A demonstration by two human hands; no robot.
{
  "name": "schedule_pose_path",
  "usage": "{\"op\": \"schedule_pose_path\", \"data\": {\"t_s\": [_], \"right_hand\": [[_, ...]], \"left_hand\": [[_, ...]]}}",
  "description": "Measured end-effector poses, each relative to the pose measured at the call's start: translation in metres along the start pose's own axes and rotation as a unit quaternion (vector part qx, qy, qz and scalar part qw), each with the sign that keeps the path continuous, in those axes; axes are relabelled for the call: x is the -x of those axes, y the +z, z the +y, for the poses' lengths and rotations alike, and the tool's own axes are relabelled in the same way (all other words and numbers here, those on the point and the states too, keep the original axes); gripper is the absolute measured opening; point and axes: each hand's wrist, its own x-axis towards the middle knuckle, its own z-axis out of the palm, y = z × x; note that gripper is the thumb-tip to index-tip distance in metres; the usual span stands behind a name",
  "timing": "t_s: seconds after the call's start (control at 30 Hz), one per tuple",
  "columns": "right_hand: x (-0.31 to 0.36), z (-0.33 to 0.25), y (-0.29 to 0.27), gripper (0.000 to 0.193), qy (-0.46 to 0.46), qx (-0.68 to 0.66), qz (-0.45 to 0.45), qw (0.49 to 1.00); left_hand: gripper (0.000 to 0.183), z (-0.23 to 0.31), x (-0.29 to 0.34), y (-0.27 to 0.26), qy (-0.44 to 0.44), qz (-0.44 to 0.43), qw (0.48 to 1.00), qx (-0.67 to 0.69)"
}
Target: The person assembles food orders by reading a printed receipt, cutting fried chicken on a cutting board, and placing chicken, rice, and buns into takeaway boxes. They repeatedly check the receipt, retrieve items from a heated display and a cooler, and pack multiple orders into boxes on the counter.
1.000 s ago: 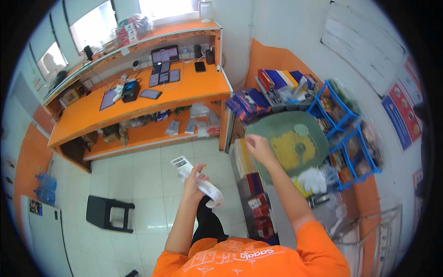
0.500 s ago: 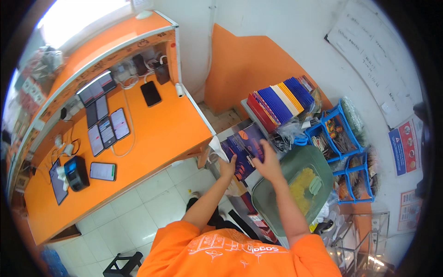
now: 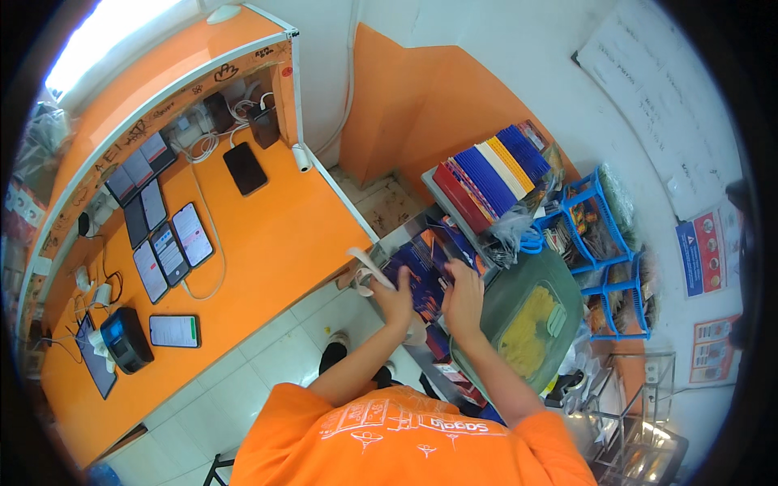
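My left hand is closed on a white paper strip that curls up past its fingers. Just right of it, dark purple packets with orange print lie in a clear-sided holder. My right hand has its fingers bent and pressed together at the right edge of these packets. Its fingertips are slightly blurred, and whatever they grip is hard to make out. A large green plastic tub with something yellow in it stands beside my right forearm.
Several phones lie on the orange desk at left, near a black card terminal and cables. Beyond my hands stands a row of blue, red and yellow booklets. Blue baskets of small packets hang to the right.
My right hand has turned, its fingers drawing together at the packets' edge. The white strip now stands up and curls from my left hand. The whole view has shifted slightly.
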Motion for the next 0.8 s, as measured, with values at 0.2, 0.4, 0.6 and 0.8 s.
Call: {"op": "schedule_pose_path", "data": {"t_s": [0.2, 0.4, 0.6, 0.8], "right_hand": [[0.033, -0.070, -0.016, 0.027, 0.220, -0.586, -0.201, 0.753], [0.031, -0.025, 0.002, 0.023, 0.289, -0.536, -0.354, 0.710], [0.015, 0.055, 0.050, 0.039, 0.038, 0.060, -0.138, 0.988], [0.008, 0.074, 0.061, 0.033, -0.031, 0.183, -0.254, 0.949]], "left_hand": [[0.042, 0.017, -0.034, -0.125, -0.118, -0.361, 0.891, 0.248], [0.035, 0.055, -0.070, -0.232, -0.057, -0.506, 0.860, -0.041], [0.032, 0.063, -0.057, -0.181, 0.413, -0.549, 0.593, -0.421], [0.011, 0.012, -0.047, -0.075, 0.583, -0.448, 0.543, -0.406]]}}
